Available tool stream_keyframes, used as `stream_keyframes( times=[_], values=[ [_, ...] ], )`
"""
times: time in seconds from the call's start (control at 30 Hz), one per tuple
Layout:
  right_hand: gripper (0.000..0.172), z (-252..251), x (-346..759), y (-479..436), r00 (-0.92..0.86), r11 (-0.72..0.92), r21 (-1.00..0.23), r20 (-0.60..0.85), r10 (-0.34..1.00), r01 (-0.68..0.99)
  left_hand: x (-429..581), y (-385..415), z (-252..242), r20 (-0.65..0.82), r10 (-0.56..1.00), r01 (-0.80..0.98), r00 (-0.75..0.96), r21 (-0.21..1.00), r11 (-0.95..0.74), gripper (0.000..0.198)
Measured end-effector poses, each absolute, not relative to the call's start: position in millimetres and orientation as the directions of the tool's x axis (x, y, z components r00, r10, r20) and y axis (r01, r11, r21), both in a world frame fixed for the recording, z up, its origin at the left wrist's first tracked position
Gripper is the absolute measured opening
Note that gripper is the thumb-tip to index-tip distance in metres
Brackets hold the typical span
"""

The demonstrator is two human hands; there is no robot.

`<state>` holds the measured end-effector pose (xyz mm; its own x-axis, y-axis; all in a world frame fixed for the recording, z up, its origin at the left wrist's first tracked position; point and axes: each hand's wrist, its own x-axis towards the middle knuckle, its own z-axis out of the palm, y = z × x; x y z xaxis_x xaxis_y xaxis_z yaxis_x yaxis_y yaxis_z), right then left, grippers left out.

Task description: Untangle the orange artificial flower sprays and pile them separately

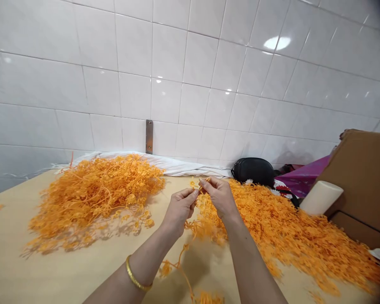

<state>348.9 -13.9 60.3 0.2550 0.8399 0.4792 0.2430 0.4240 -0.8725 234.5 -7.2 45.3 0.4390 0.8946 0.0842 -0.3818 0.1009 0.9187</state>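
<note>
Both hands meet over the middle of the table, fingertips nearly together. My left hand (181, 209), with a gold bangle on the wrist, is closed in a pinch on an orange artificial flower sprig (193, 184). Thumb and fingers of my right hand (220, 196) pinch the same sprig close by. Small orange blossoms show around the fingertips; the exact spot being gripped is partly hidden by the fingers. Below my forearms lies an orange stem (183, 270) with small blossoms, running off the lower edge.
A tangled heap of assembled-looking orange sprigs (98, 194) lies left. Loose orange flower pieces (281, 219) spread widely right. Behind these are a black case (253, 170), a whitish cylinder (322, 197), purple cloth (305, 175) and a cardboard box (361, 177). A tiled wall (196, 63) bounds the back.
</note>
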Motion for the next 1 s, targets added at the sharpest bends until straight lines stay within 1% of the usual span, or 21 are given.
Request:
stream_keyframes(
  times=[0.2, 0.33, 0.43, 0.5, 0.57, 0.63, 0.7, 0.8, 0.87, 1.0],
  values=[
    [0.029, 54, 346, -6, 0.391, 0.384, -0.922, 0.339, 0.855, -0.041, 237, -16, 48, 0.07, 0.911, -0.386, 0.407, 0.917, 0.102, 0.028],
    [0.029, 49, 380, -4, 0.645, 0.381, -0.907, 0.183, 0.742, -0.181, 238, -27, 52, 0.104, 0.892, -0.381, 0.441, 0.921, 0.08, 0.025],
    [0.022, 53, 401, -13, 0.656, 0.343, -0.908, 0.109, 0.747, -0.24, 238, -26, 51, 0.095, 0.887, -0.437, 0.451, 0.89, 0.127, 0.024],
    [0.015, 59, 402, -20, 0.609, 0.299, -0.918, 0.083, 0.789, -0.261, 238, -21, 48, 0.064, 0.897, -0.487, 0.438, 0.856, 0.176, 0.024],
    [0.017, 65, 395, -25, 0.521, 0.248, -0.926, 0.067, 0.851, -0.286, 239, -16, 46, 0.071, 0.897, -0.517, 0.437, 0.836, 0.185, 0.025],
    [0.021, 68, 386, -28, 0.39, 0.182, -0.929, 0.045, 0.92, -0.321, 238, -12, 44, 0.107, 0.891, -0.535, 0.442, 0.828, 0.166, 0.025],
    [0.019, 67, 381, -28, 0.249, 0.109, -0.92, 0.013, 0.968, -0.376, 238, -11, 42, 0.123, 0.884, -0.538, 0.452, 0.828, 0.16, 0.025],
    [0.017, 63, 376, -28, 0.1, 0.041, -0.901, -0.003, 0.995, -0.432, 237, -10, 42, 0.1, 0.881, -0.528, 0.462, 0.829, 0.183, 0.025],
    [0.019, 60, 373, -27, 0.039, 0.029, -0.916, 0.015, 0.999, -0.399, 237, -9, 41, 0.086, 0.884, -0.53, 0.46, 0.825, 0.196, 0.025],
    [0.022, 56, 364, -24, -0.061, 0.015, -0.972, 0.03, 0.998, -0.234, 238, -7, 38, 0.088, 0.895, -0.52, 0.438, 0.836, 0.172, 0.025]
  ],
)
